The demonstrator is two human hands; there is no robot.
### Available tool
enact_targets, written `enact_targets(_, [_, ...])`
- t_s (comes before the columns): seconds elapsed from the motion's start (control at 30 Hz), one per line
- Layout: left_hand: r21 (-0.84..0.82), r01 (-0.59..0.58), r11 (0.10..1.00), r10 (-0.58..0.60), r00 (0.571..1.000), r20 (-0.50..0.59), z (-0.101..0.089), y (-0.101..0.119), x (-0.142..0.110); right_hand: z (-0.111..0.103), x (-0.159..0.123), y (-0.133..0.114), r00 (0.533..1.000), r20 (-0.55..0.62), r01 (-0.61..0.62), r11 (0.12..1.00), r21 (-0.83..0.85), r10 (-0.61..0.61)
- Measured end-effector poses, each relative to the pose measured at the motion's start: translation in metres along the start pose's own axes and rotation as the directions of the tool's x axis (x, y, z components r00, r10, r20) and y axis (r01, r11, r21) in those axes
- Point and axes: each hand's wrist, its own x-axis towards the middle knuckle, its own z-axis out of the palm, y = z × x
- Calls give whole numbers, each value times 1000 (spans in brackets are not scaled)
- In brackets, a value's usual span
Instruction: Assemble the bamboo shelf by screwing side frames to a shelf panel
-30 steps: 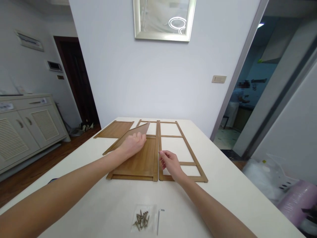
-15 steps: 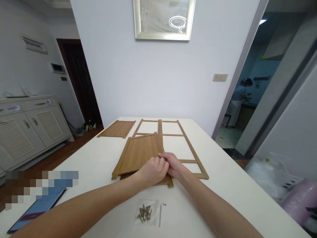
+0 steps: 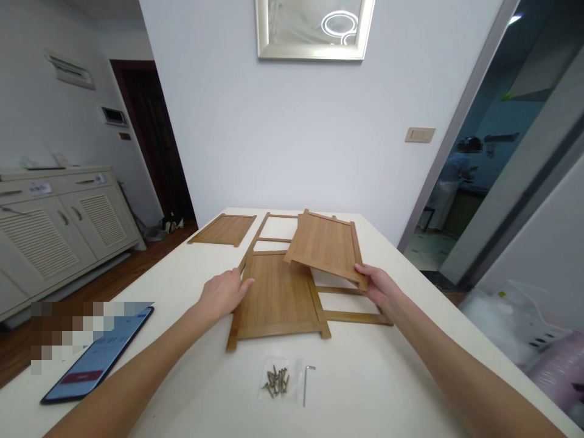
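My right hand (image 3: 378,286) grips a slatted wooden panel (image 3: 326,246) by its near right corner, thumb on top. That panel is raised and tilted above the open wooden frame (image 3: 349,316) lying on the table. A second wooden panel (image 3: 278,298) rests in front of me, partly over the frame. My left hand (image 3: 223,292) is closed at its left edge, with the thumb across the top and some fingertips hidden. Nearer to me lie a clear bag of screws (image 3: 277,382) and a hex key (image 3: 305,386).
Another wooden panel (image 3: 223,230) lies flat at the table's far left. A phone (image 3: 98,356) is on the near left of the white table (image 3: 182,292). Plastic-wrapped things (image 3: 502,316) stand beyond the right edge. A person (image 3: 449,173) stands in the doorway room.
My hands were together at the stacked panels and are now apart. The top panel has moved right and away in my right hand, uncovering the lower one; my left hand has moved left.
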Motion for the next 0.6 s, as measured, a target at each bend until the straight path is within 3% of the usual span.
enact_targets(0.13, [-137, 17, 990, 1, 992, 128, 20, -9, 15, -37, 2, 12, 984, 24, -179, 946, 270, 179])
enact_targets(0.3, [-400, 175, 900, -100, 974, 201, 37, -11, 29, -51, 1, 20, 984, -10, -163, 910, 382, 180])
enact_targets(0.5, [-736, 314, 600, -143, 947, 287, 39, -15, 34, -55, 6, 27, 986, -24, -138, 892, 430, 164])
enact_targets(0.6, [-861, 364, 354, -150, 931, 332, 33, -18, 36, -58, 7, 28, 989, -17, -122, 886, 448, 145])
